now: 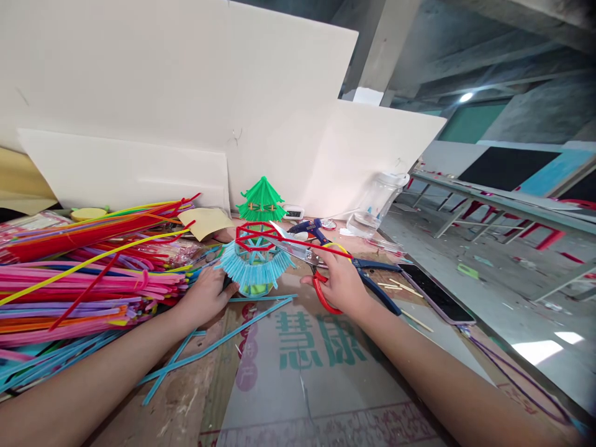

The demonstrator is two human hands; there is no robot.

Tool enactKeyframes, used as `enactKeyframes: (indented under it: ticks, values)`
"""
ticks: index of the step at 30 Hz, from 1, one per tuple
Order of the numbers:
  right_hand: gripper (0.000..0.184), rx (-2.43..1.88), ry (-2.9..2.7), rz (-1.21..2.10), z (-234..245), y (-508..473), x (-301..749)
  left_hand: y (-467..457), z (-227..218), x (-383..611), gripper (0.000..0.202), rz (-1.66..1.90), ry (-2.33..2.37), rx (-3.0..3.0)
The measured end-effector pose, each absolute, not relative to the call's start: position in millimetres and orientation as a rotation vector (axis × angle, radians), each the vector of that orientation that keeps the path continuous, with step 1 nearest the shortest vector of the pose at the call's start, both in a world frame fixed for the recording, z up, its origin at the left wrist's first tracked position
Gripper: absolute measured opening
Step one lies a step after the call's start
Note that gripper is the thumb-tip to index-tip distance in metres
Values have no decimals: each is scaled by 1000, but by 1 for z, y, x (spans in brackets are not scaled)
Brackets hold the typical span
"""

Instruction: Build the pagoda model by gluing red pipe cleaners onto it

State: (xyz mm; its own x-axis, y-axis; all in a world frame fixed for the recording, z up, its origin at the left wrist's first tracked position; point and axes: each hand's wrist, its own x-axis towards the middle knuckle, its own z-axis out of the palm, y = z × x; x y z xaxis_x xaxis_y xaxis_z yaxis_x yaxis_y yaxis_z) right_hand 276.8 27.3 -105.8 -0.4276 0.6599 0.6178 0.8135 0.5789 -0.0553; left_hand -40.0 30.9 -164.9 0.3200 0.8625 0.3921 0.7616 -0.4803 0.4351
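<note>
A small tiered model (258,264) made of pipe cleaners stands in front of me, with a red frame on top and a light-blue fringe below. My left hand (210,297) grips its left side, fingers partly hidden behind the fringe. In my right hand (342,282) are red-handled scissors (321,292), their blades pointing up and left at the red frame. A red pipe cleaner (321,246) runs from the frame across to my right fingers. Just behind the frame sits a green pointed roof (263,198).
Bundles of coloured pipe cleaners (93,279) fill the left. Light-blue pipe cleaners (223,338) lie on the table. To the right are a glue gun (316,230), blue-handled pliers (379,288), a phone (435,292) and a clear plastic jug (379,205). White boards (162,93) stand behind.
</note>
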Motion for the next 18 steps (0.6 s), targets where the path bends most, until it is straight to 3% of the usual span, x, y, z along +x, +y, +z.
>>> enactKeyframes:
  ticks: [18]
  values:
    - [42, -1181, -2223, -271, -104, 23, 273, 29, -161, -40, 20, 801, 1484, 2497]
